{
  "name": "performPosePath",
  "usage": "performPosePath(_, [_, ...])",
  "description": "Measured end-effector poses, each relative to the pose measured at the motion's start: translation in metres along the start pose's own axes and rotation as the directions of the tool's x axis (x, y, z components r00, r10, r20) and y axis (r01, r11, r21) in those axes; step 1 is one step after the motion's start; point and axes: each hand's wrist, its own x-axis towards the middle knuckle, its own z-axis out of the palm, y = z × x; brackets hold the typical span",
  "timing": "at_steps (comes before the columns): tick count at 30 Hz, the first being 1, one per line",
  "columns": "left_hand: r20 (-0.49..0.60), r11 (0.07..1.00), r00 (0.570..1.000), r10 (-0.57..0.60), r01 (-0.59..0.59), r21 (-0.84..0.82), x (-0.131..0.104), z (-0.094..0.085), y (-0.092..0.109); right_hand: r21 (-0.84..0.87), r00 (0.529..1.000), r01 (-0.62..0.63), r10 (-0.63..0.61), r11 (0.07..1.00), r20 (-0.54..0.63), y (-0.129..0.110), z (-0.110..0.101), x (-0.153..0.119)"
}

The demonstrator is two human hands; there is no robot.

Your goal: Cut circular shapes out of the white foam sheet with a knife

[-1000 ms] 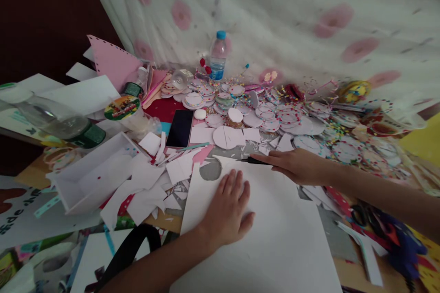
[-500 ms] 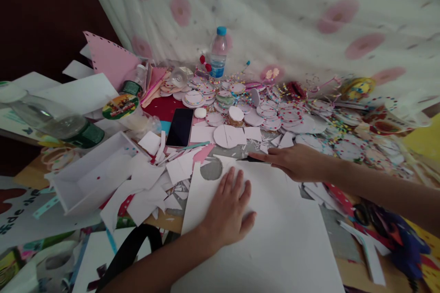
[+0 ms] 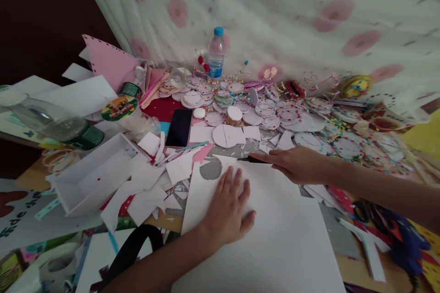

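Observation:
A large white board [image 3: 275, 238] lies on the grey mat, with a round hole [image 3: 211, 169] near its far left corner. My left hand [image 3: 228, 213] rests flat on the board just right of and below the hole, its fingers spread. My right hand [image 3: 295, 163] is closed around a black cutter [image 3: 256, 160], index finger stretched along it. The cutter's tip lies at the board's far edge, pointing left. Past that edge sits a white disc [image 3: 220, 136] with a line across it.
A phone [image 3: 179, 127], a white open box [image 3: 92, 176] and paper scraps [image 3: 147, 194] lie to the left. Behind are beaded discs [image 3: 266, 110] and a water bottle [image 3: 216, 55]. Scissors [image 3: 360, 211] lie at the right, a green-labelled bottle [image 3: 68, 126] at the far left.
The view has shifted very slightly. The cutter lies a little flatter, and more of its blade shows at the left. My left hand stays in place on the board.

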Motion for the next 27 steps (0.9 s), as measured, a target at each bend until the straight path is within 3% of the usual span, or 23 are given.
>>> performPosePath(27, [0.027,1.0,1.0,0.002,-0.002,-0.003,0.0,0.002,-0.001,0.019,0.982,-0.183,0.182,0.983,0.059,-0.02,0.004,-0.018])
